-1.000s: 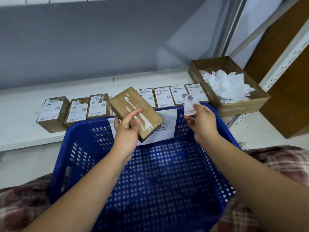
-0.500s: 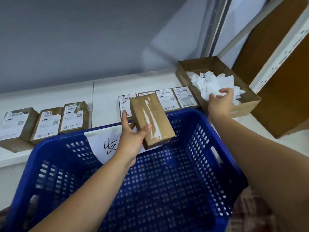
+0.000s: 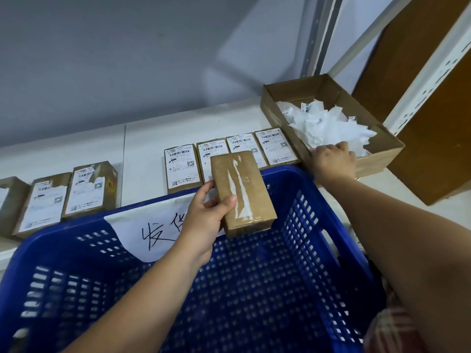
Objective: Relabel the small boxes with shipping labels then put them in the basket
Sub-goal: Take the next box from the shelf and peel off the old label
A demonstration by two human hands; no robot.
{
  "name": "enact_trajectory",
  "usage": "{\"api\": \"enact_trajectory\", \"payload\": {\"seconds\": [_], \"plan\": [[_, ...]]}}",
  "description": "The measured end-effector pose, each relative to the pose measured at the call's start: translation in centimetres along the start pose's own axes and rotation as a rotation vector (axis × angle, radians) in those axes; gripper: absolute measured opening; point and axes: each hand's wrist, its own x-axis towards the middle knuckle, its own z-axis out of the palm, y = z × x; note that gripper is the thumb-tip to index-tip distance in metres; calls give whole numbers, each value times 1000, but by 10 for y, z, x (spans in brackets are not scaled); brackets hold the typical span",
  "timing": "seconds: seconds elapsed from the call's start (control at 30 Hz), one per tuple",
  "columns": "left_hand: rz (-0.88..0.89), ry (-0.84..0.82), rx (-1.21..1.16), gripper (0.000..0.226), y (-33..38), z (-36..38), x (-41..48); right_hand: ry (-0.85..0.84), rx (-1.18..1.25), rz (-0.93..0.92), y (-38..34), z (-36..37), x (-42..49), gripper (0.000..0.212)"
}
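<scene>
My left hand point(image 3: 206, 220) grips a small brown box point(image 3: 242, 192) with torn label residue on its top, held over the far rim of the blue basket point(image 3: 313, 225). My right hand point(image 3: 334, 160) rests at the near edge of an open cardboard box point(image 3: 382, 149) full of crumpled white label scraps point(image 3: 328, 126); its fingers are bent and I cannot tell whether they hold anything. Several labelled small boxes point(image 3: 182, 171) lie in a row on the white shelf behind the basket. More small boxes point(image 3: 89, 189) with torn labels lie to the left.
A white paper sign point(image 3: 153, 230) with handwriting hangs on the basket's far wall. A brown board point(image 3: 433, 123) and a white perforated shelf post point(image 3: 428, 85) stand at the right. A grey wall rises behind the white shelf point(image 3: 142, 149).
My right hand carried a peeled label from above the basket to the scrap box and now sits lower at its near edge. The left hand kept the box, turning it slightly.
</scene>
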Motion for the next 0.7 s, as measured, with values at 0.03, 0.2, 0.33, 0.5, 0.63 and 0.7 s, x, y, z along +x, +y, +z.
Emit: {"api": "enact_trajectory", "payload": {"seconds": [0.03,0.2,0.33,0.5,0.63,0.7], "plan": [[-4,-2,7,63,-1,0,1,-35,23,15,-3,-2,-1,43],[-24,5,-5,64,-4,3,1,-140,194,62,-5,-4,7,53],[-26,19,-17,62,-3,2,-2,-42,165,28,-8,4,4,47],[-22,47,-7,60,-1,-5,-4,21,162,-2,-8,2,1,40],[-5,60,-2,59,0,-11,-4,145,341,65,-6,1,-1,45],[11,84,2,59,-1,-16,-2,174,425,95,-9,-2,-3,37]]}}
